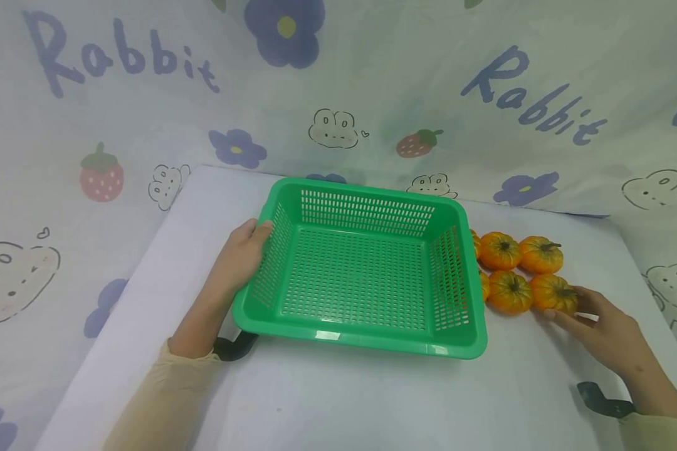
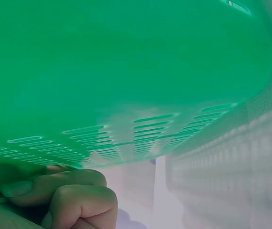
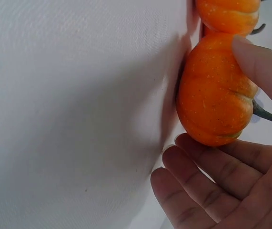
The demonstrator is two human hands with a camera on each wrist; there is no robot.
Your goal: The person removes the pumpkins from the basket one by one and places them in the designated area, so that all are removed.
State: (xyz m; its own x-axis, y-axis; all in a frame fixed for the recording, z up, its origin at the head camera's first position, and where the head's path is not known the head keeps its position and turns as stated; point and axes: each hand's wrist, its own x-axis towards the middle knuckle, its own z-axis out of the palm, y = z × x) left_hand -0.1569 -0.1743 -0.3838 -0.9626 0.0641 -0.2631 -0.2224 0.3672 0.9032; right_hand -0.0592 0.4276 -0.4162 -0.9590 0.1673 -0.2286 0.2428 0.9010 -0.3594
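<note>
A green plastic basket (image 1: pixel 358 335) with slotted walls sits at the middle of the white table, its inside bare. My left hand (image 1: pixel 242 254) grips its left rim, thumb on top and fingers curled beneath; the left wrist view has those fingers (image 2: pixel 83 200) against the slotted wall. Several small orange pumpkins (image 1: pixel 510 292) stand in two rows to the right of the basket. At the near right end, my right hand (image 1: pixel 609 326) holds one pumpkin (image 3: pixel 216 90) between thumb and fingers. This pumpkin has a dark green stem and sits right beside its neighbour.
The basket's right wall partly hides the leftmost pumpkins. Behind the white table (image 1: pixel 338 401) hangs a printed cloth (image 1: pixel 338 75) with rabbits, flowers and strawberries. A dark strap (image 1: pixel 603 401) shows at the right wrist, another (image 1: pixel 236 346) at the left.
</note>
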